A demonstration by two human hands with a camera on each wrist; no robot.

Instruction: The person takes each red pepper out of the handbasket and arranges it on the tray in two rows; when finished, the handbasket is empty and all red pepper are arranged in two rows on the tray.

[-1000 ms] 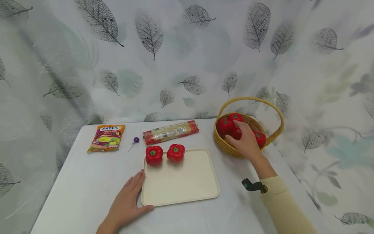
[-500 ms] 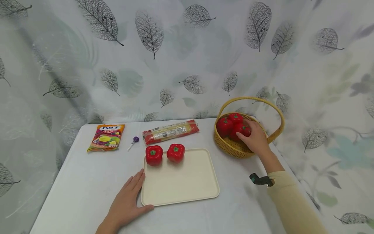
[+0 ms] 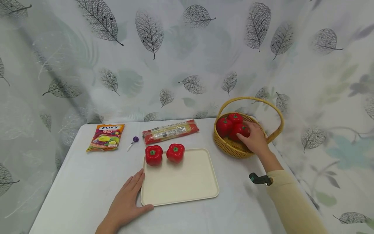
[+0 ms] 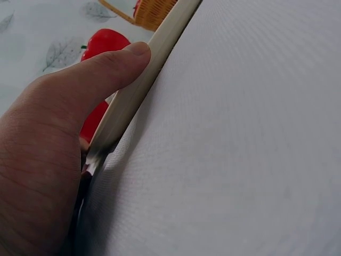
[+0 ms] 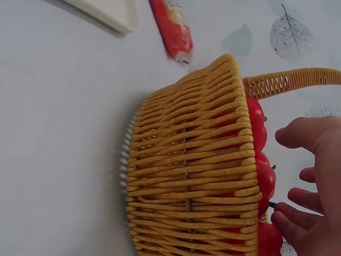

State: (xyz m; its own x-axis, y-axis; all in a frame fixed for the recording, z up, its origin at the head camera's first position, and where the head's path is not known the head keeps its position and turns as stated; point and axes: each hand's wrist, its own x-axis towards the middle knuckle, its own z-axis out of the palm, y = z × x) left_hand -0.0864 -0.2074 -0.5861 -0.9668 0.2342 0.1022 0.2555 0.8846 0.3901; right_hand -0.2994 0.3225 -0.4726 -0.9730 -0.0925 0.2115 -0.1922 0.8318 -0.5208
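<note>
My left hand rests beside the cream tray, its straight fingers along the left edge. In the left wrist view its thumb presses on the tray's rim. Two red bell peppers, one on the left and one on the right, sit at the tray's back. My right hand reaches into the wicker basket beside a red bell pepper. The right wrist view shows its thumb and fingers spread above several bell peppers, with nothing between them. The palm hides part of the basket's right side.
The basket's tall handle arches over its contents. Behind the tray lies a long red-ended packet. A purple lollipop and a bag of fruit candy lie to its left. A leaf-patterned curtain hangs at the back.
My right hand has shifted to the right within the basket, uncovering the middle bell pepper and covering the right side; it barely moves over the last half second. My left hand stays put.
</note>
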